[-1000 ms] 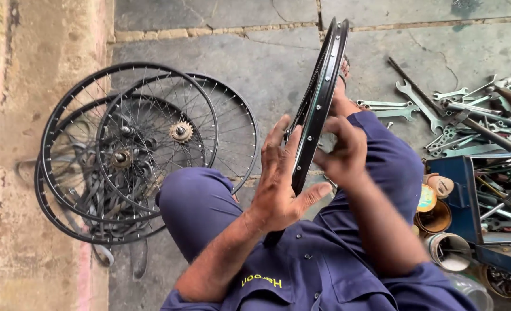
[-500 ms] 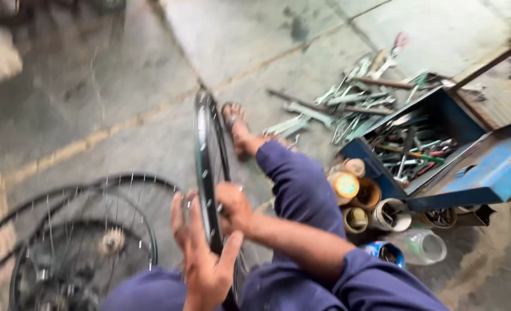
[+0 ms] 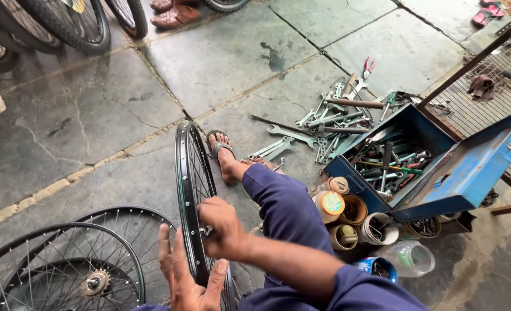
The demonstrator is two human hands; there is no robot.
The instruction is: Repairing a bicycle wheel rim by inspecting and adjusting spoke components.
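Head view: camera has swung up and right since a second ago. The stack of spoked wheels (image 3: 88, 270) now sits at bottom left and the toolbox is fully in frame. The black wheel rim (image 3: 191, 190) stays upright on edge between the knees, same hold as before, so work on the rim carries on uninterrupted. Left hand (image 3: 185, 282) lies open, palm flat against the rim's near side, not clenched. Right hand (image 3: 224, 227) is closed, pinching at the rim's inner edge; what it pinches is too small to tell.

Containers: blue toolbox (image 3: 440, 178), lid open, full of hand tools. Loose spanners (image 3: 324, 124) lie on the floor beside it. Small tins (image 3: 347, 216) by the knee; contents unclear.
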